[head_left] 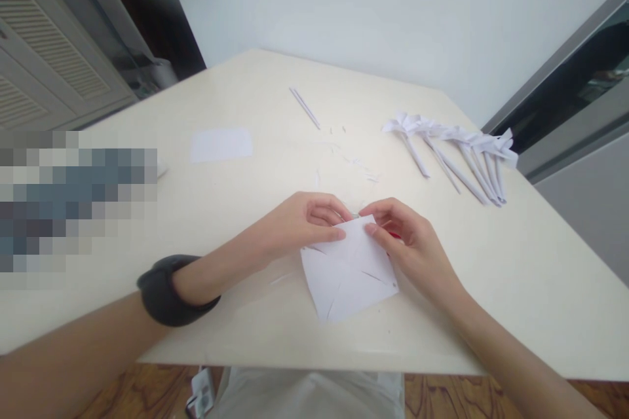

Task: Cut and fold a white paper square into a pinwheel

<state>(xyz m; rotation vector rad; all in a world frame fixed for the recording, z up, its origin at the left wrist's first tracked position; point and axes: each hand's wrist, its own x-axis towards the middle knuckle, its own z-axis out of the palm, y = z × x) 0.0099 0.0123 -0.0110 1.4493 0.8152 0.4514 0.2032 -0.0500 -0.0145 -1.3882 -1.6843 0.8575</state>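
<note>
A white square of paper (350,273) with diagonal cuts lies near the front edge of the cream table (515,262). My left hand (307,219) pinches the paper's far corner, fingers curled and closed on it. My right hand (407,242) pinches the same far edge from the right, thumb on top. A bit of something red (394,234) shows under my right fingers. A dark band (167,289) sits on my left wrist.
Several finished paper pinwheel-like pieces on rolled sticks (457,154) lie at the back right. A thin paper stick (304,107) lies at the back middle, a blank paper rectangle (221,144) at the left, small paper scraps (358,167) between. A blurred patch covers the far left.
</note>
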